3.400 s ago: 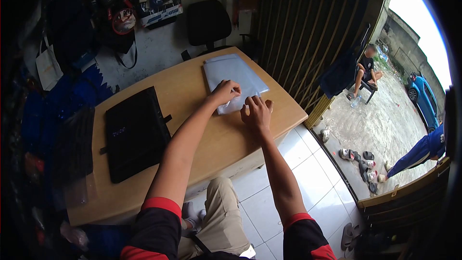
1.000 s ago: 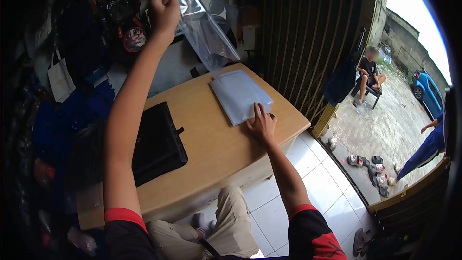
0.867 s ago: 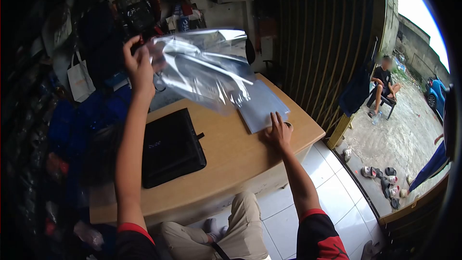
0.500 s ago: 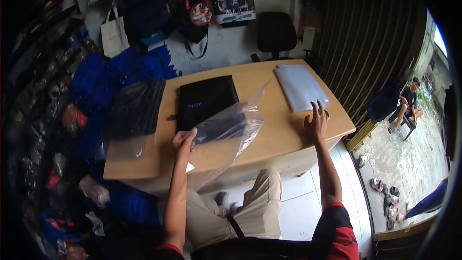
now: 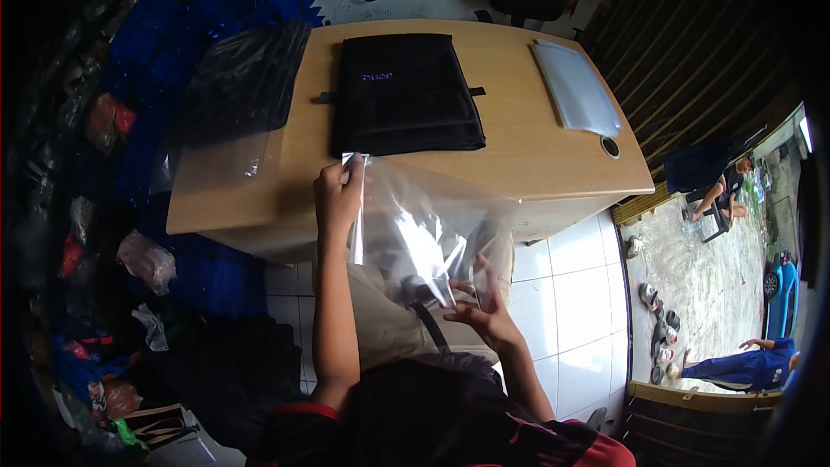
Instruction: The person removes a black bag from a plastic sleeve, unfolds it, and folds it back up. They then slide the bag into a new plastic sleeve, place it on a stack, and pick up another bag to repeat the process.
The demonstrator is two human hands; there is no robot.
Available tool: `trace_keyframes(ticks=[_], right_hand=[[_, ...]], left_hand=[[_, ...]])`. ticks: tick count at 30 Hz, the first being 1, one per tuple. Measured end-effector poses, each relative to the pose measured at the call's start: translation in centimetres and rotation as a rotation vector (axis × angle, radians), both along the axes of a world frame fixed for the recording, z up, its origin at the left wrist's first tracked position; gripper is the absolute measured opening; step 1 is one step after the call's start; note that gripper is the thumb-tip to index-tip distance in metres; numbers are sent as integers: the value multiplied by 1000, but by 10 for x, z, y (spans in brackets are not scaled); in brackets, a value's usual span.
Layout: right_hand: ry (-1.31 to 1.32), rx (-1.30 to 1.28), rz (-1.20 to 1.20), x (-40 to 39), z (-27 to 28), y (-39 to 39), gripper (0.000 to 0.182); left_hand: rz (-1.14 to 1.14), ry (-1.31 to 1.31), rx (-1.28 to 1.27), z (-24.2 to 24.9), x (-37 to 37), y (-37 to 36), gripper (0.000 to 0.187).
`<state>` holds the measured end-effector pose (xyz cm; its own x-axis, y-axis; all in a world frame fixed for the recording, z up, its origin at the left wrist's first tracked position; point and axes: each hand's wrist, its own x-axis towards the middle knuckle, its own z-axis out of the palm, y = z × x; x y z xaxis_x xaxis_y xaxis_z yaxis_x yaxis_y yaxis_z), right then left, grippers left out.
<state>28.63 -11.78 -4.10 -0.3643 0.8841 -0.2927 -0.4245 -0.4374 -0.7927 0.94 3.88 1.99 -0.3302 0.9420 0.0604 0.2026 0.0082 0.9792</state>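
My left hand [image 5: 340, 195] is closed on the edge of a clear plastic bag [image 5: 415, 207], which hangs in front of the desk and over my lap. My right hand [image 5: 484, 311] is at the bag's lower right part, fingers spread and fingertips seeming to touch the film. Just beyond the bag, a flat black fabric bag [image 5: 402, 95] with small purple lettering lies on the desk [image 5: 510, 130]. Short dark tabs stick out from both its sides.
Folded clear plastic bags [image 5: 575, 86] lie at the desk's right, near a round cable hole [image 5: 610, 147]. Dark plastic-wrapped items [image 5: 246, 78] overhang its left end. Blue bundles [image 5: 143, 43] crowd the left. Outside are two people and several shoes [image 5: 661, 329].
The clear bag has swung off the black fabric bag toward my lap. My right hand has come from the desk's right side down to the clear bag. My view has tilted downward.
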Motion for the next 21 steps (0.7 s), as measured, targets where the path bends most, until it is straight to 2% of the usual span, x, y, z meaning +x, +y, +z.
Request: trace_keyframes(ticks=[1,2,3,5,7,9,10,12,13,15,17,19,20,21], right_hand=[[-224,103,66,9,10,2,98],[-388,140,49,18,26,5,100],[-462,223,46,31,34,11,89],[-637,233,44,53,66,33,78],[-734,393,-35,66,93,62,73],[-994,608,42,72,133,102,69],[-1077,621,88,71,153,124,66],[-1186,709,245,70,181,180,64],[-1210,780,354,69,190,211,63],[-1493,868,663,54,203,280,63],[-1701,829,797,29,203,341,57],[-1795,798,788,-2,204,384,54],[-1931,951,594,-15,196,398,53],[-2052,1100,385,-30,195,404,51]], left_hand=[[-51,-41,0,-2,-9,2,20],[-61,17,123,-4,-17,1,15],[-77,78,245,-4,-22,-3,16],[-141,86,265,1,-31,-13,17],[-220,101,287,0,-30,-21,20],[-246,281,461,-11,-28,-30,12],[-254,292,470,-11,-29,-37,12],[-232,633,462,-11,-28,-48,10],[-238,638,470,-16,-26,-51,10],[-174,688,509,-27,-18,-51,18],[-105,728,546,-35,-9,-53,20],[-13,335,185,-51,-2,-54,23],[-14,343,212,-45,5,-54,23],[9,-51,79,-36,15,-56,25]])
